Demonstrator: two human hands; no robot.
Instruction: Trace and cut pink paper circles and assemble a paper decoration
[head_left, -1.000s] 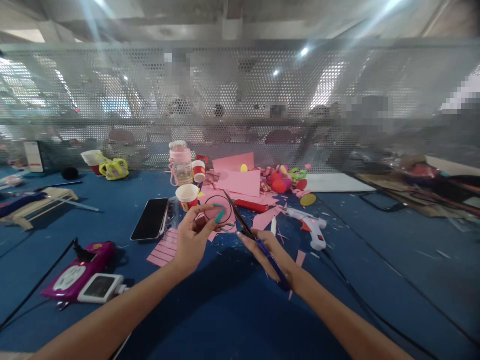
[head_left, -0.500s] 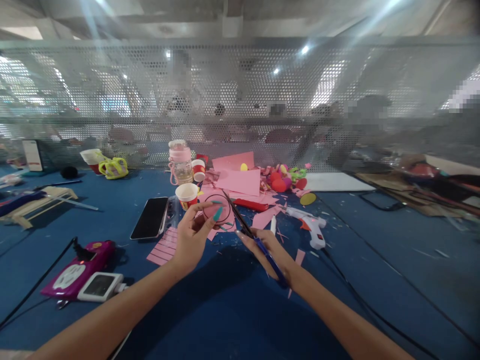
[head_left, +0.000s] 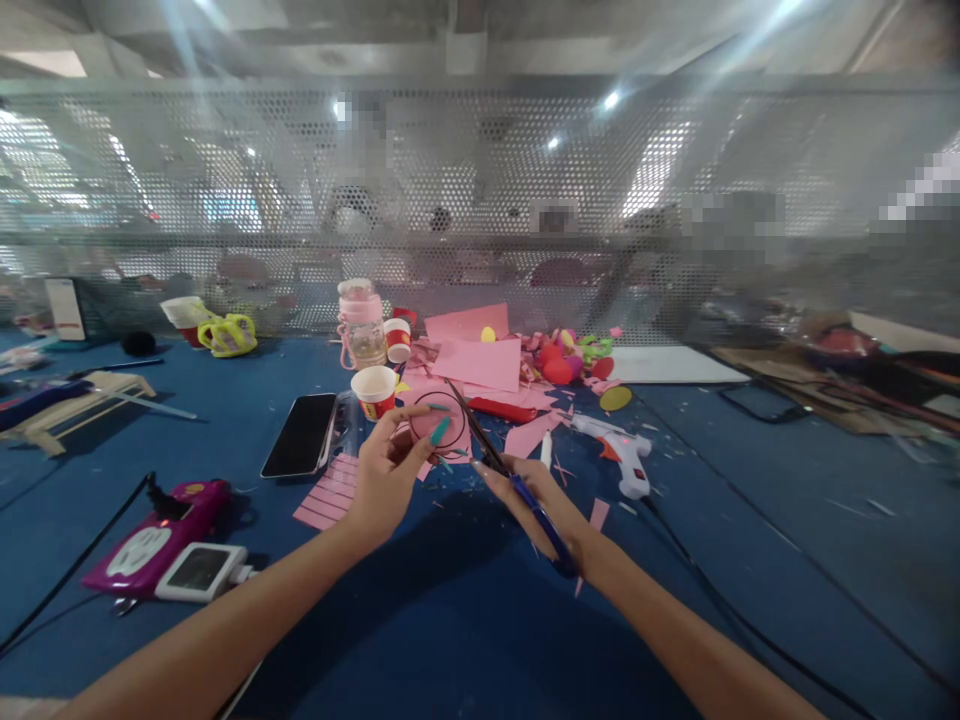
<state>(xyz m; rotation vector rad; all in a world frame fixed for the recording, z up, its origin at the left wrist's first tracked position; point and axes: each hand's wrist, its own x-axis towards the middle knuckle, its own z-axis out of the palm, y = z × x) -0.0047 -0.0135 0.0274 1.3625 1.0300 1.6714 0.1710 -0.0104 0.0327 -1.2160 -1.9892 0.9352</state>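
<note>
Pink paper (head_left: 453,422), marked with a dark ring, is held above the counter (head_left: 420,620), the left hand's (head_left: 384,475) grip clamped on it; the right hand's (head_left: 544,495) grip is wrapped round scissors (head_left: 491,452). Since the preceding view, the paper has shifted slightly toward the scissors: judged minor repositioning, little progress. Front cup (head_left: 377,405): print illegible.

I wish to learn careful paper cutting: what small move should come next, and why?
Perhaps turn the dark-ringed pink paper slightly toward the scissors: the left hand pinches it, and the right hand holds the scissors close to its edge.
</note>
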